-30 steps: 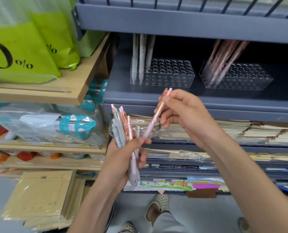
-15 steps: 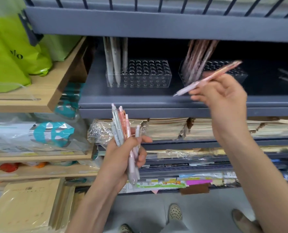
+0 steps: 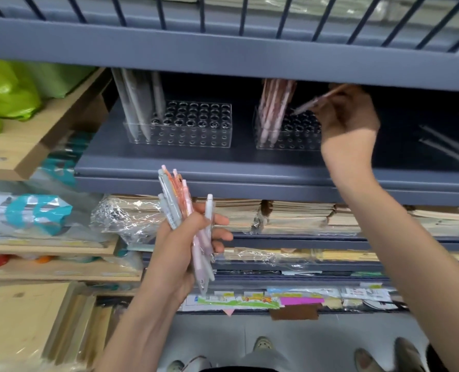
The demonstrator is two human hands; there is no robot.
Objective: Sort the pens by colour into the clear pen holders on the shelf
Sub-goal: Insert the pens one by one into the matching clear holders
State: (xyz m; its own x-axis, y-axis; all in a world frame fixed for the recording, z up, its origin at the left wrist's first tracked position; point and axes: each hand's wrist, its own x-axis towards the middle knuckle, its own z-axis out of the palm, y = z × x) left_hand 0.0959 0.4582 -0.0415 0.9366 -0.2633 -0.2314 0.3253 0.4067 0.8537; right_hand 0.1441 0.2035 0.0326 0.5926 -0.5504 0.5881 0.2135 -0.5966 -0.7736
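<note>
Now: pink pen (image 3: 318,102) tilted, tip down over the open holes of the right-hand clear holder (image 3: 290,142), pinched in the grip of the right hand (image 3: 347,116); likely aimed beside the pink pens (image 3: 272,108) standing there, to match colour. Left hand (image 3: 185,245), grip curled round a mixed bundle of pens (image 3: 180,208), waits below the grey shelf (image 3: 223,167). Left-hand holder (image 3: 196,135) carries pale grey pens (image 3: 137,103). Paper stacks (image 3: 298,213) fill the lower shelves.

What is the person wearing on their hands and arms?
Nothing that shows: the left hand and right hand are bare, without gloves, and both forearms are uncovered to the frame edge, with no sleeve, watch or bracelet in view. The blurred right hand could hide a ring.
</note>
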